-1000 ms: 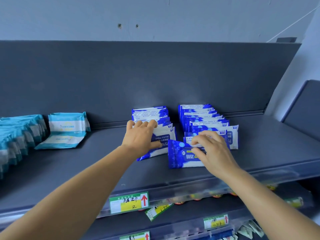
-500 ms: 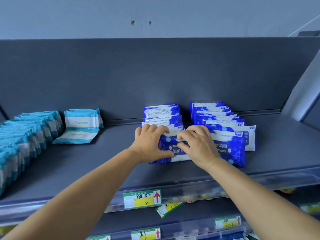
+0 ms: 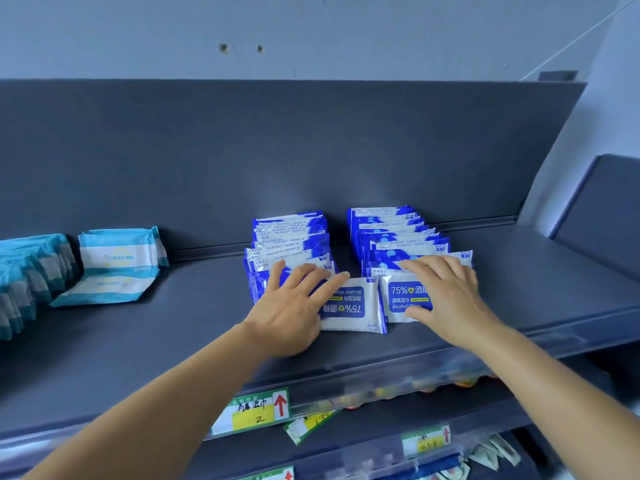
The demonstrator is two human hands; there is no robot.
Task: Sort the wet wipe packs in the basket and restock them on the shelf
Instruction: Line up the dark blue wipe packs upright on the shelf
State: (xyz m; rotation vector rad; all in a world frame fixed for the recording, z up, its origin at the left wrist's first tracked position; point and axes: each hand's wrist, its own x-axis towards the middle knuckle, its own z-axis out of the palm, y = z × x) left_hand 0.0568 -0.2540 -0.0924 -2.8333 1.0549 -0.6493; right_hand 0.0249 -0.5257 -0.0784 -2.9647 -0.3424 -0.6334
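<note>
Two rows of blue wet wipe packs are pressed flat on the shelf (image 3: 180,327).
The left hand (image 3: 289,311) and right hand (image 3: 446,299) are laid with fingers spread, each grip wide, on packs (image 3: 349,308) marked "75%" and "Alcohol Wipes"; a price tag (image 3: 254,412) reads "2".

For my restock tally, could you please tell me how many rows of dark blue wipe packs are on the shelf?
2: the left row behind the left hand, the right row behind the right hand.
</note>
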